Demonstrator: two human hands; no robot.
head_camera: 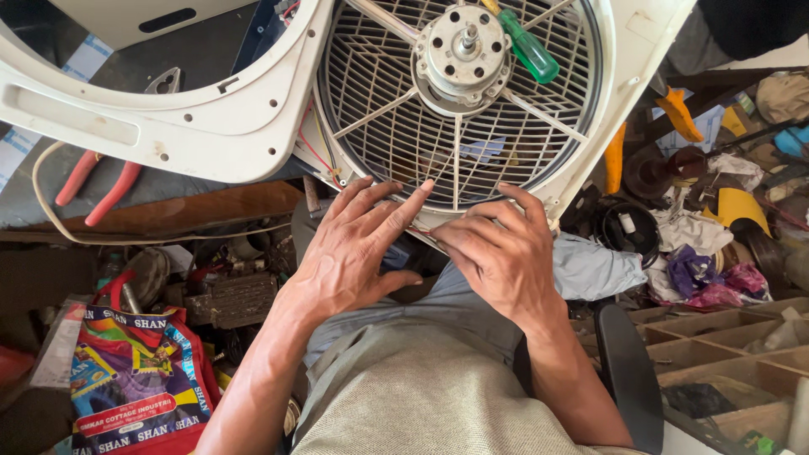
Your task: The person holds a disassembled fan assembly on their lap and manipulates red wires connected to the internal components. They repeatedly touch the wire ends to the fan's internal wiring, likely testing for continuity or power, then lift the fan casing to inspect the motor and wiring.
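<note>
**Fan housing balanced on a lap, both hands at its rim**

Hands meet at the lower edge of a white fan housing (236, 126) resting against the person's knees. The left hand (354, 253) lies flat, fingers (396, 215) spread onto the grille (404, 126); the right hand (501, 253) curls over the rim, fingers (527, 202) bent, pinching nothing. The tilted housing could slide off, and the green screwdriver (529, 46) beside the motor (462, 55) could roll loose. Red wires (316, 152) near the fingertips might snag.

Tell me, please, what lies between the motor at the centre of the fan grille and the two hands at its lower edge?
In the head view, only the grille's thin ribs separate the motor from the left hand and right hand.
</note>
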